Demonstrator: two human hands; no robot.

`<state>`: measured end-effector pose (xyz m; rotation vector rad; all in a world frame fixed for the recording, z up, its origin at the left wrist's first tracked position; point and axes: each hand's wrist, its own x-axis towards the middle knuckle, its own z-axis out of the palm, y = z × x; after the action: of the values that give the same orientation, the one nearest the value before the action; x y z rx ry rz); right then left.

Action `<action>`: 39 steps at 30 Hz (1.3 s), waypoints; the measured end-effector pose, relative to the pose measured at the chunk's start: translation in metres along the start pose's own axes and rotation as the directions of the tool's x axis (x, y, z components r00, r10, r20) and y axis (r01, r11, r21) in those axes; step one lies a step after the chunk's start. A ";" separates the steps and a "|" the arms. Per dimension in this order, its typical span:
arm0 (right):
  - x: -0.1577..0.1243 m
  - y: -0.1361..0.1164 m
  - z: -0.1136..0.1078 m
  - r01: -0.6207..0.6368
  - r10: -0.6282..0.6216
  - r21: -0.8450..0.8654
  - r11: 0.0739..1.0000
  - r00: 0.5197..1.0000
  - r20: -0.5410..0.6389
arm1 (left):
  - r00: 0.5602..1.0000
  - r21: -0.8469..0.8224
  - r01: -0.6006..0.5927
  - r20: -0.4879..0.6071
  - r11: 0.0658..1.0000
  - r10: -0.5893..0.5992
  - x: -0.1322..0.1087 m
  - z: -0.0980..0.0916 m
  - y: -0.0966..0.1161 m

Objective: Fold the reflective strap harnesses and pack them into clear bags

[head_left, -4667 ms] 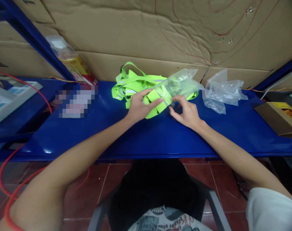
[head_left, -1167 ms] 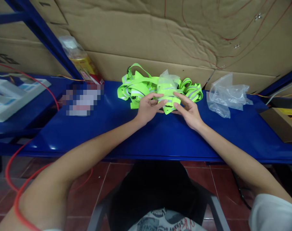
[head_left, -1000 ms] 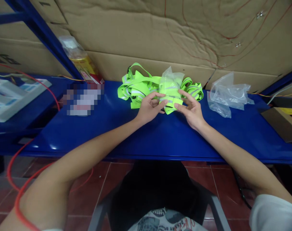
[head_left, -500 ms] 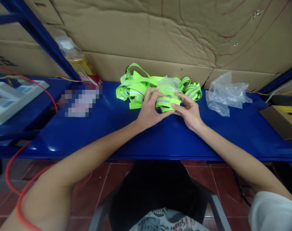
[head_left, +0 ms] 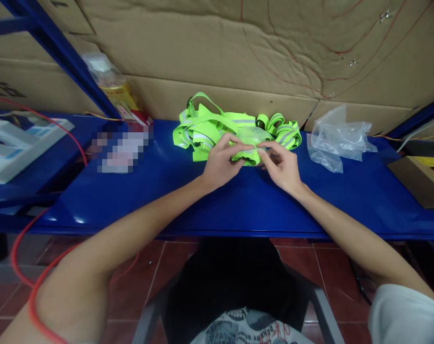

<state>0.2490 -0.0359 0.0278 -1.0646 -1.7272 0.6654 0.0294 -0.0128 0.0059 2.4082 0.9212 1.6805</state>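
Observation:
Near the back of the blue table, my left hand and my right hand meet over a folded neon-yellow reflective strap and a clear plastic bag. Both hands are closed, thumbs and forefingers pinching a thin edge that looks like the bag's. Whether the strap lies wholly inside the bag I cannot tell, since my fingers cover part of it. Left of and behind my hands is a loose heap of neon-yellow reflective straps. More coiled straps sit just beyond my right hand.
Clear plastic bags lie on the blue table to the right, near an open cardboard box. A bottle with a yellow label stands back left. A red hose loops beside my left arm. Cardboard lines the back.
My fingers have come closer together over the strap, and the plastic's upper part has been drawn down toward me. The heap of straps stays where it was.

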 end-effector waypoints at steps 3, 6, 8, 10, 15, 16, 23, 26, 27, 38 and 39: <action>-0.005 -0.005 0.000 0.106 -0.104 -0.132 0.986 0.994 0.022 | 0.999 0.006 0.032 -0.036 0.999 -0.032 0.001 0.000 0.001; -0.005 -0.004 0.000 0.179 -0.174 -0.168 0.970 0.984 0.044 | 0.998 -0.024 0.035 -0.046 0.999 -0.036 0.001 0.000 -0.002; -0.003 -0.001 -0.002 0.180 -0.173 -0.188 0.966 0.984 0.050 | 1.000 -0.076 0.008 -0.014 0.997 -0.009 0.001 -0.001 -0.003; 0.000 0.005 -0.006 0.158 -0.149 -0.199 0.967 0.987 0.057 | 0.999 -0.143 -0.015 0.040 0.990 0.020 0.000 -0.002 -0.002; 0.004 0.014 -0.014 0.107 -0.099 -0.175 0.979 0.994 0.052 | 0.995 -0.211 -0.001 0.100 0.977 0.022 -0.003 0.000 -0.003; 0.004 0.014 -0.014 0.094 -0.085 -0.167 0.981 0.995 0.057 | 0.996 -0.203 0.004 0.093 0.979 0.015 -0.003 0.000 -0.005; 0.004 0.019 -0.014 0.090 -0.074 -0.118 0.989 0.988 0.138 | 0.997 -0.208 0.048 0.071 0.977 -0.034 -0.002 -0.003 -0.018; 0.006 0.017 -0.017 0.062 -0.047 -0.108 0.992 0.990 0.135 | 1.000 -0.184 0.022 0.026 0.983 -0.017 -0.001 -0.002 -0.016; 0.007 0.015 -0.018 0.055 -0.039 -0.121 0.991 0.990 0.132 | 1.000 -0.172 0.009 0.010 0.985 -0.007 -0.001 -0.001 -0.015; 0.005 0.003 -0.019 0.236 -0.153 -0.418 0.877 0.963 0.223 | 1.000 -0.107 0.018 0.017 0.994 -0.016 -0.002 0.005 -0.005; 0.005 0.004 -0.019 0.240 -0.150 -0.433 0.869 0.961 0.231 | 0.999 -0.114 0.024 0.024 0.993 -0.022 -0.002 0.005 -0.005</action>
<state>0.2674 -0.0305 0.0339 -1.1446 -2.1964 0.2327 0.0307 -0.0082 -0.0001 2.3289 0.8223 1.6472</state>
